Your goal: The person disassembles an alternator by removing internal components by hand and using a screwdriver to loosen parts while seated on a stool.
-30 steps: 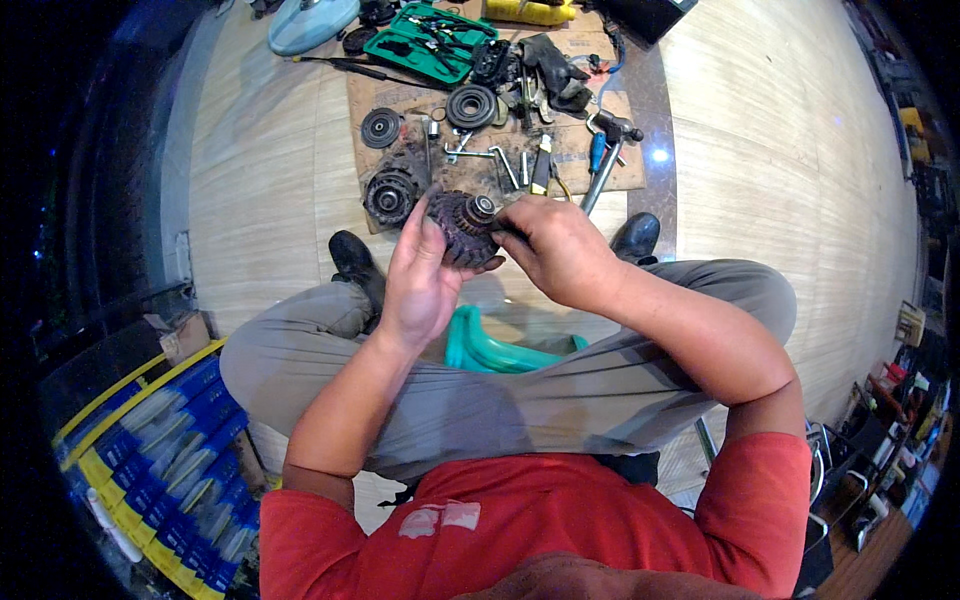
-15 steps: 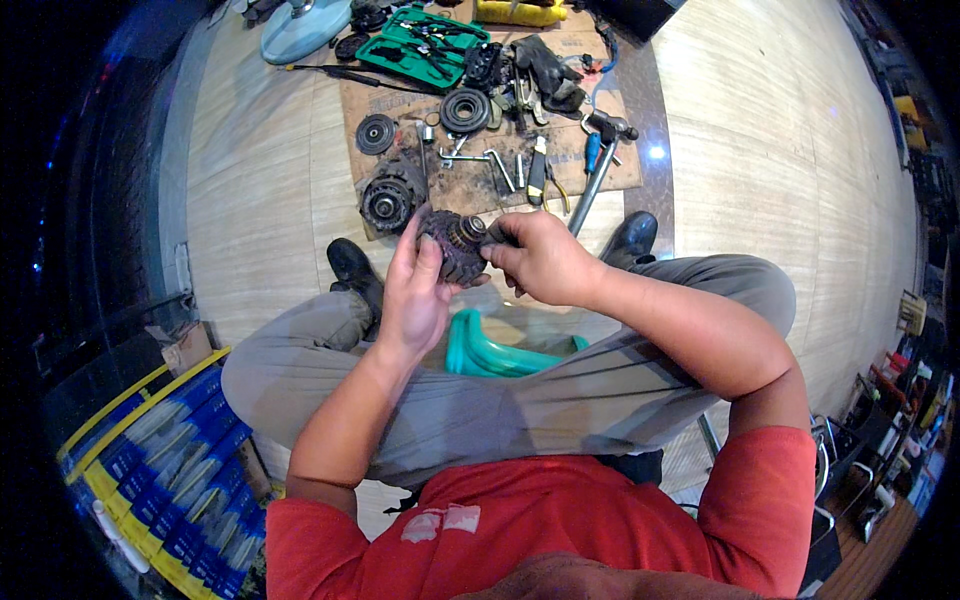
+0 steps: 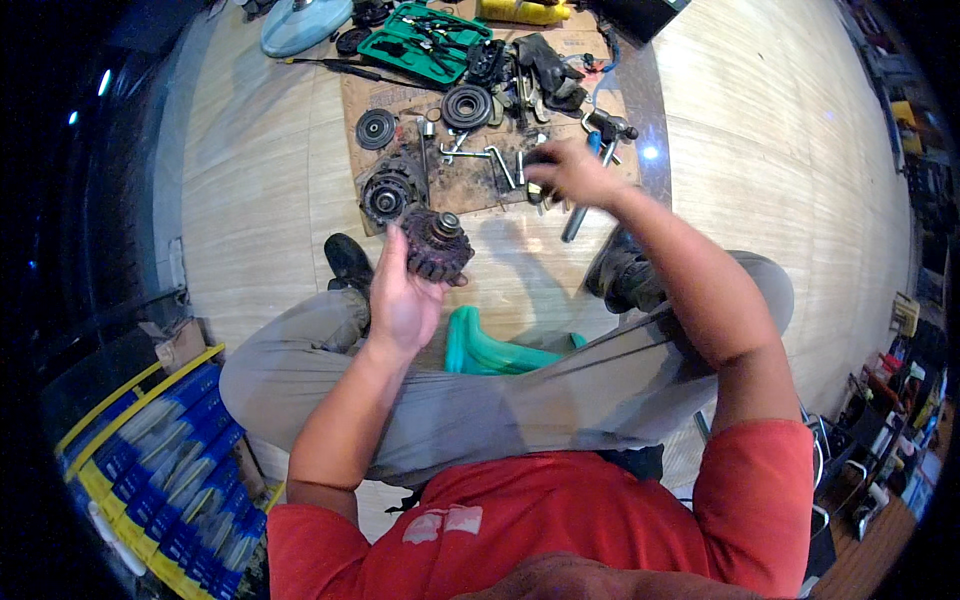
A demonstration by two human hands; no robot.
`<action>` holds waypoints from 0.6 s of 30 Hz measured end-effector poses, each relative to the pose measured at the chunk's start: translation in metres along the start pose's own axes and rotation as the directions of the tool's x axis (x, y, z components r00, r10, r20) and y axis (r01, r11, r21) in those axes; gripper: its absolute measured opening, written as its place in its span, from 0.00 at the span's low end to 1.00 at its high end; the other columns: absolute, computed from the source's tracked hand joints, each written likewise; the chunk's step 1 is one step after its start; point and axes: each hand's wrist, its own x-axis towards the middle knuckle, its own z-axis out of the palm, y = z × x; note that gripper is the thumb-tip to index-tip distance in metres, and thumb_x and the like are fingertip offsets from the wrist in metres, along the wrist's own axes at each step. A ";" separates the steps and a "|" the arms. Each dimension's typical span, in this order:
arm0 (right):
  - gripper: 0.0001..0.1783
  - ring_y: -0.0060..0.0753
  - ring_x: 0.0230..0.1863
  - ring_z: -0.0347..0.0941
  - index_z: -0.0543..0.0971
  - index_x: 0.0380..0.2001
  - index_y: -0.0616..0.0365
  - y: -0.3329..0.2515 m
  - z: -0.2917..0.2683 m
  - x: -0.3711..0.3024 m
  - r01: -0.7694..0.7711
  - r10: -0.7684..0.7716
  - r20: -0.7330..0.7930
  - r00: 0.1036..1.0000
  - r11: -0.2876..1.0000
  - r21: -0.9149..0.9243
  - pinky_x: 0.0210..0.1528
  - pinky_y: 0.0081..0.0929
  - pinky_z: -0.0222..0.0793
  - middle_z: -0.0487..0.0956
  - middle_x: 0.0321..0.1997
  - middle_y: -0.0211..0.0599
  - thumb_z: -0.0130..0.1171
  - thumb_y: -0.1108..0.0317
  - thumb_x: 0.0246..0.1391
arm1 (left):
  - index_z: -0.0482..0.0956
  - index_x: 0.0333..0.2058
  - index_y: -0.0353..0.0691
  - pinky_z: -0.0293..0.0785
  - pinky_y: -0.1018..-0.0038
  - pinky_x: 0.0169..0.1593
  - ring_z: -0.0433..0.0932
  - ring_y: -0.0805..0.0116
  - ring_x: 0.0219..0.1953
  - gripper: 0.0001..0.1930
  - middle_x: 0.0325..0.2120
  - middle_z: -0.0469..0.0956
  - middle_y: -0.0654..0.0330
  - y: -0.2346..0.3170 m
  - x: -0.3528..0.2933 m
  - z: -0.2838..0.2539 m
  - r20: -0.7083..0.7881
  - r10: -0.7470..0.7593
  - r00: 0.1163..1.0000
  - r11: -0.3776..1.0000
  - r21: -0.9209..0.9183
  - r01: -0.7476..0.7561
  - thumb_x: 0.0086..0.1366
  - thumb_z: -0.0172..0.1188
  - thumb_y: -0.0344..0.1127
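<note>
My left hand (image 3: 404, 305) is closed around a dark, grimy alternator rotor (image 3: 437, 250), tilted so that its shaft end with a shiny bearing points up and away from me. Smeared by motion, my right hand (image 3: 575, 172) is over the right part of the cardboard, above a yellow-and-black utility knife and pliers that it mostly covers. Its fingers point left, and I cannot make out whether they hold anything. Just beyond the rotor sits a round alternator housing (image 3: 390, 192). A hammer (image 3: 612, 124) lies beside the right hand, its handle partly behind the wrist.
Stained cardboard (image 3: 385, 98) bears a pulley (image 3: 466, 107), a black disc (image 3: 375, 129), an L-shaped wrench (image 3: 502, 166) and dark gloves (image 3: 550, 72). A green tool case (image 3: 425, 45) lies open farther off. Between my legs is a green plastic stool (image 3: 500, 352). Blue-and-yellow boxes (image 3: 165, 470) stand at left.
My right hand has left the rotor and moved away from me and to the right, over the tools. The left hand still holds the rotor, now slightly farther left.
</note>
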 end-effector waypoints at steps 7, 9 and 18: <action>0.20 0.56 0.40 0.79 0.81 0.37 0.62 0.227 0.020 0.048 -0.349 0.226 -0.280 0.933 0.754 -0.556 0.44 0.44 0.74 0.81 0.38 0.56 0.65 0.54 0.50 | 0.70 0.53 0.44 0.73 0.66 0.36 0.79 0.60 0.41 0.28 0.41 0.79 0.59 0.013 0.006 -0.002 0.013 -0.012 1.000 0.993 -0.121 0.013 0.74 0.30 0.59; 0.27 0.57 0.43 0.78 0.80 0.39 0.64 0.204 0.058 0.068 -0.253 0.341 0.014 0.940 0.723 -0.643 0.45 0.44 0.74 0.81 0.39 0.57 0.64 0.48 0.51 | 0.70 0.53 0.44 0.73 0.66 0.32 0.80 0.57 0.39 0.29 0.41 0.79 0.57 0.014 0.004 -0.004 -0.028 0.017 0.999 0.988 -0.153 -0.021 0.74 0.29 0.59; 0.35 0.56 0.57 0.71 0.66 0.54 0.69 0.217 0.137 0.083 -0.536 0.488 -0.235 0.841 0.687 -0.490 0.55 0.41 0.73 0.68 0.57 0.54 0.66 0.58 0.49 | 0.69 0.57 0.44 0.71 0.66 0.35 0.78 0.55 0.40 0.34 0.45 0.78 0.55 0.021 0.022 -0.002 0.025 0.018 1.000 0.981 -0.193 -0.013 0.72 0.26 0.63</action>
